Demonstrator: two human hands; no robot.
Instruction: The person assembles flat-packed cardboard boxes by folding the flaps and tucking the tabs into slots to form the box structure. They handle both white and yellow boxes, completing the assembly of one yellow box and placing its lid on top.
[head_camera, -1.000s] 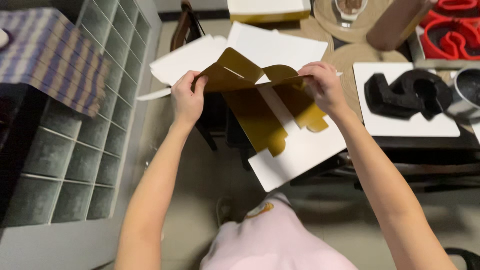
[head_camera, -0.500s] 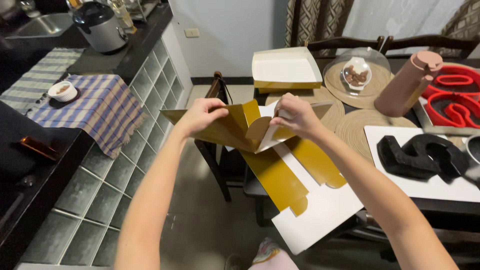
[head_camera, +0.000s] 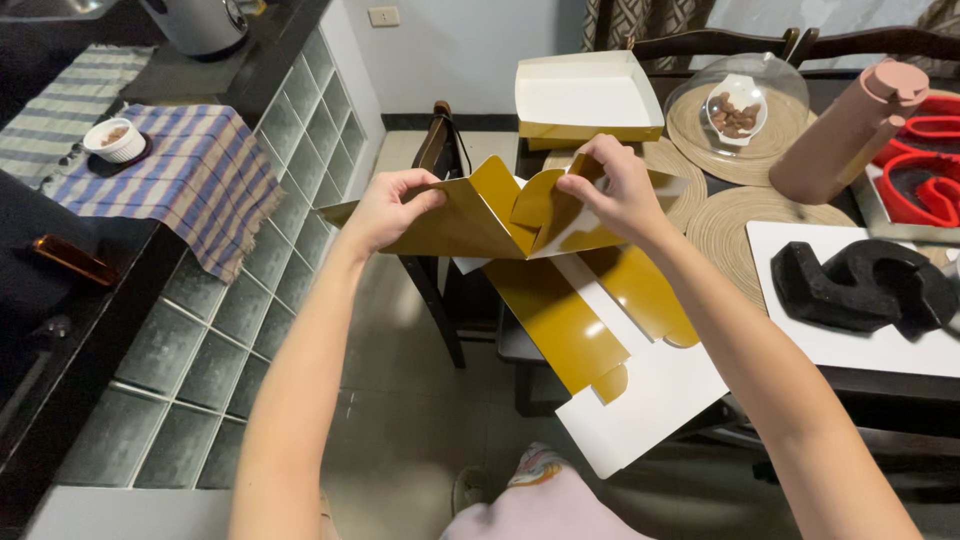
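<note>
I hold a flat-cut cardboard box blank (head_camera: 560, 300), gold on one face and white on the other, partly folded up in the air in front of me. My left hand (head_camera: 385, 208) pinches a gold side panel at its left end. My right hand (head_camera: 615, 190) grips a folded gold flap near the top middle. The long lower panel hangs down toward my lap, its white end lowest.
A folded white-and-gold box tray (head_camera: 585, 98) sits on the dark table (head_camera: 900, 385), with woven mats, a glass dome over a small bowl (head_camera: 737, 105), a pink jug (head_camera: 850, 130), red moulds (head_camera: 925, 165) and black shapes (head_camera: 865, 285). A glass-block counter (head_camera: 240, 300) with a striped cloth stands left; a chair (head_camera: 440, 160) below.
The hands have brought the gold panels closer together, folding the blank further. The view has tilted up, showing more of the table and counter.
</note>
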